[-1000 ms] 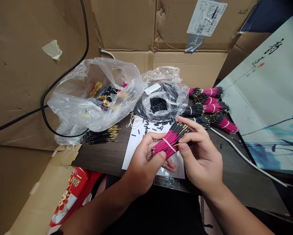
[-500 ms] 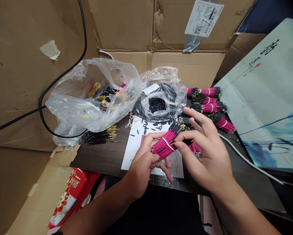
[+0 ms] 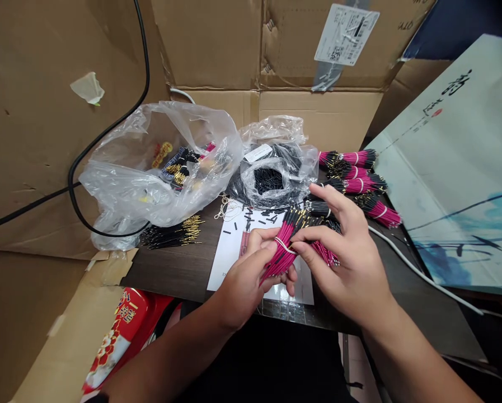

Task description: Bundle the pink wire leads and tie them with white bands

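The left hand curls around a rubber-banded bundle of magenta wires, its thumb pressed on top beside the band and its fingers wrapping underneath, out of sight. The right hand reaches over from the other side, fingers slightly spread, pinching the bundle's black, gold-tipped ends. Those fingers hide part of the bundle, and a magenta spray beneath them may be the same bundle or a second one; I can't tell.

The bundle is held just above a white paper sheet scattered with short black sleeves, on a dark wood table. Beyond the hands lies a pile of banded magenta bundles, partly blocked by the right hand. A clear plastic bag blurs the pins and packets inside it, and a second bag holds black wires. Loose gold-tipped black wires sit beside the first bag. A cardboard box wall rises behind everything.
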Tool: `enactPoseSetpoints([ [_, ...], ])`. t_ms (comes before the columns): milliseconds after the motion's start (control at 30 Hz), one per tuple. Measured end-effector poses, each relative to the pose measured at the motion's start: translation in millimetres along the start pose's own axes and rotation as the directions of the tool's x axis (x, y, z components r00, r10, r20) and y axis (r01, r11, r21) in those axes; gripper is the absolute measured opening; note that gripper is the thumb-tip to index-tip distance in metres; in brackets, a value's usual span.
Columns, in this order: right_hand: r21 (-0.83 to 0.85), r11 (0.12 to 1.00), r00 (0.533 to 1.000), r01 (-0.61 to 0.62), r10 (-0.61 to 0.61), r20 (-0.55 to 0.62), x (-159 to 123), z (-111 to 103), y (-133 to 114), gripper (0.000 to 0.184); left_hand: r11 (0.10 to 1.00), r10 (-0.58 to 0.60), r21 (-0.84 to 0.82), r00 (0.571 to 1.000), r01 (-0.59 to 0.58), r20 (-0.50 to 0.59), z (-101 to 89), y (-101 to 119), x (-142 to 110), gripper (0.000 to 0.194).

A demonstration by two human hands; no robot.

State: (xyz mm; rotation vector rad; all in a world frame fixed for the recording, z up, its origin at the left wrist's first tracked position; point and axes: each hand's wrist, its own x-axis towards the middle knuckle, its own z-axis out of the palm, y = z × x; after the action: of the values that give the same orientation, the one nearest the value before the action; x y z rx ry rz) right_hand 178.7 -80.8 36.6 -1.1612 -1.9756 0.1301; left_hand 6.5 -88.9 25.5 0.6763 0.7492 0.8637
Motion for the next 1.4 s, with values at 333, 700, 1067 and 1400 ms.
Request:
enactPoseSetpoints([
  [333,-0.188,0.960,0.977,0.206,-0.214,-0.023,-17.2,8.5,-10.0,0.059,0.975,0.067,-0.204,0.990,-0.091,-0.124,9.6,5.7,3.1,0.031],
  [700,0.124,0.976,0.984,-0.177,0.177,0.010,-43.5,33.5,-31.1,0.015,0.950,0.298,-0.072,0.950,-0.305,-0.092,1.4,-5.4,10.7,0.061],
  [1067,0.320,0.931,0.985,-0.174,0.160,0.069,-57.9,39.0,-21.3,0.016,0.894,0.446,0.097,0.890,-0.438,-0.097,-13.3,-10.3,17.9,0.089],
  [1400,0.337,0.895,0.955,-0.293,0.258,0.146,-49.3,22.0,-10.6,0.018,0.929,0.288,0.262,0.955,-0.262,-0.065,-33.3,-15.1,24.5,0.070],
])
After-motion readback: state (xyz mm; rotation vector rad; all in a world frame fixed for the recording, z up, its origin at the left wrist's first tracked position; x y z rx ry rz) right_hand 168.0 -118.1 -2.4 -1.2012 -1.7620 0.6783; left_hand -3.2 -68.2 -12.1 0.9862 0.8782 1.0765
